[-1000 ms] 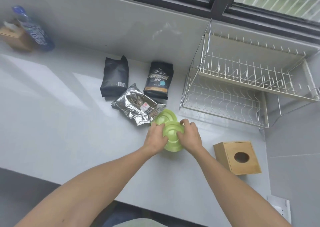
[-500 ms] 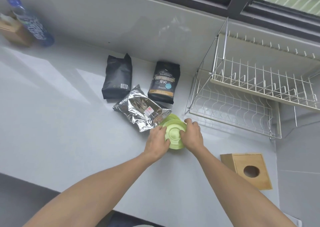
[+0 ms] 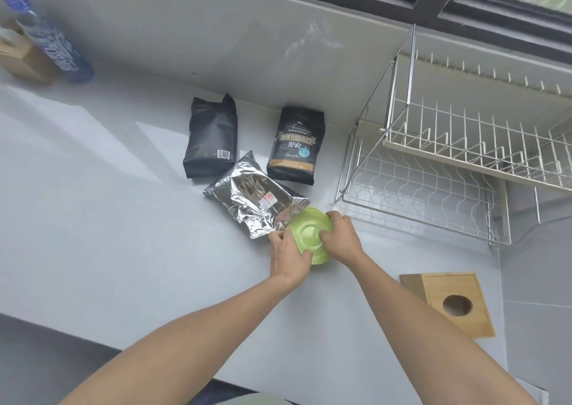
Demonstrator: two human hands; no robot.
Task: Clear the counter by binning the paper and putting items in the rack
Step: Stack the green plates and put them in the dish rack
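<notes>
A green plate (image 3: 311,234) lies upside down on the grey counter (image 3: 123,219), with a second green rim showing under it. My left hand (image 3: 289,257) grips its left edge and my right hand (image 3: 342,237) grips its right edge. The white wire dish rack (image 3: 448,169) stands to the right against the wall, both tiers bare. A silver foil bag (image 3: 247,200) lies touching the plates on their left. No paper is visible.
Two black coffee bags (image 3: 212,140) (image 3: 295,144) lie behind the foil bag. A wooden box with a round hole (image 3: 452,302) sits at the near right. A blue bottle (image 3: 49,39) and brown box (image 3: 21,58) stand far left.
The two green plates, offset a second ago, now sit stacked together between my hands. The view has shifted slightly left and closer.
</notes>
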